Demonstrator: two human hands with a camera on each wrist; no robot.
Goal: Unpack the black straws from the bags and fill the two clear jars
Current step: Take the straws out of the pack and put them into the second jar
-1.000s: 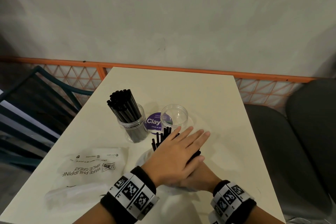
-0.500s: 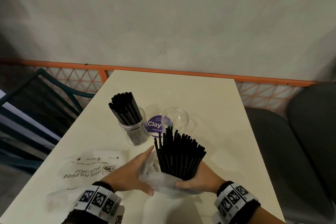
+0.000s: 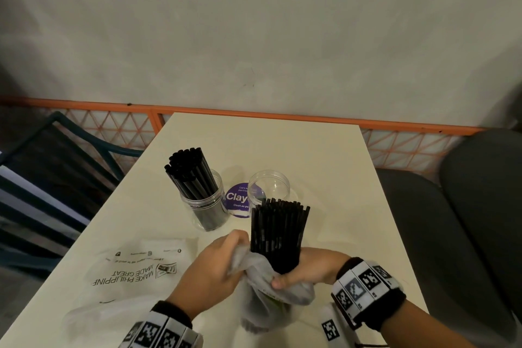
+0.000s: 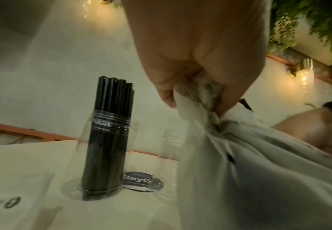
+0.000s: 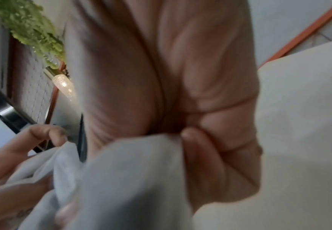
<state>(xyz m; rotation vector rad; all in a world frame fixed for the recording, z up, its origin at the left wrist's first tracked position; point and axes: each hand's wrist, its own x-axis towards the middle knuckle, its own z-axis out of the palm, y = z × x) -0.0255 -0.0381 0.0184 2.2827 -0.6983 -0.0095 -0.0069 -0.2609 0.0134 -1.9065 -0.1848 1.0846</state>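
The tabletop [image 3: 282,144] carried everything, with a flat printed bag [image 3: 135,271] lying at its near left. Above the near edge, the bundle of straws [image 3: 278,234] stood upright, its lower end sunk in a crumpled bag [image 3: 271,288]. The right hand [image 3: 313,270] had its grip wrapped round the foot of the bundle and the bag's mouth, thumb pressed across the plastic. The left hand [image 3: 210,268] had its grip bunched on a gather of the same bag just left of the straws. Behind them stood the full jar [image 3: 204,206], packed with straws, and beside it the empty jar [image 3: 269,186], with a round purple sticker [image 3: 236,200] between. The straws' lower ends were hidden by plastic and fingers; the right wrist view was blurred and mostly filled by palm.
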